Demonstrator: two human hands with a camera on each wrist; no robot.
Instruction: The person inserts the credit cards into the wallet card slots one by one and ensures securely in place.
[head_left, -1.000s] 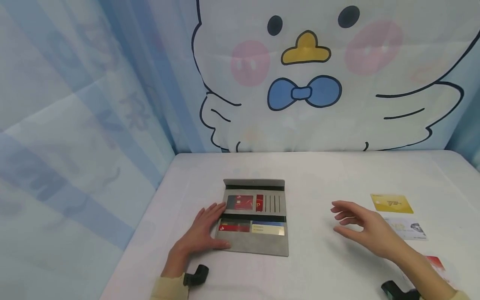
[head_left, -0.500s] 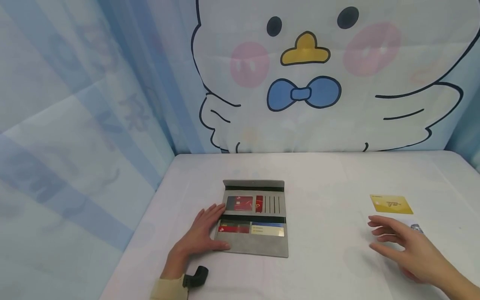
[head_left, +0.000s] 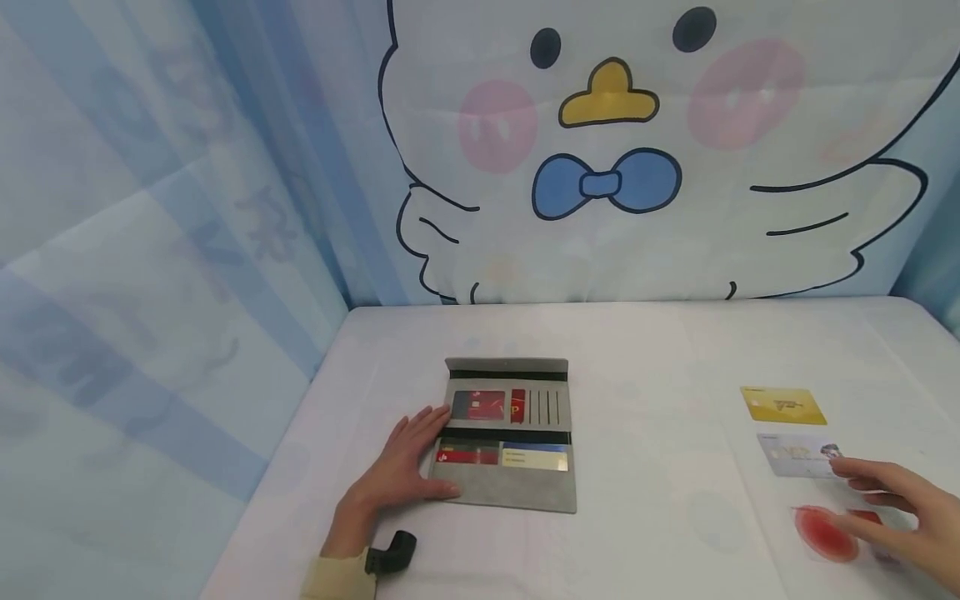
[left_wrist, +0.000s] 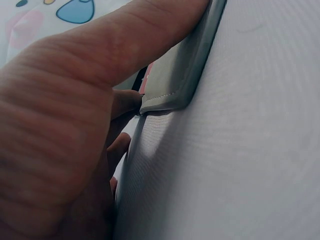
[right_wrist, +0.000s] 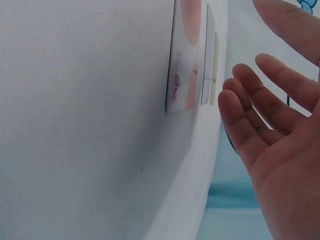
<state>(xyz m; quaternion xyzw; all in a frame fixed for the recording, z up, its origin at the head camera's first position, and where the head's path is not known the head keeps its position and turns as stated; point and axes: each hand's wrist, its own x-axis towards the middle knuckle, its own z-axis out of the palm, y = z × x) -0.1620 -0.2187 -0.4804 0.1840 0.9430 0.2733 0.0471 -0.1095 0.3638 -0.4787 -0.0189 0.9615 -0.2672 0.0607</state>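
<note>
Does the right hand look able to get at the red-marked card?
Likely yes: the right hand hovers by the red-marked card, holding nothing, and no other object seems to lie on it.

Left hand (head_left: 397,468) with thumb wide, right hand (head_left: 936,518) loosely curved

A pale beige left sleeve (head_left: 339,578) ends in a straight edge. Against it sits a small black wrist camera (head_left: 392,553), its casing bent like an elbow, with rounded corners. The left hand (head_left: 400,471) is bare, fine creases crossing the skin behind the thumb (left_wrist: 105,52); the right hand (head_left: 930,517) is bare too, its fingers (right_wrist: 272,102) slender and round-tipped.
</note>
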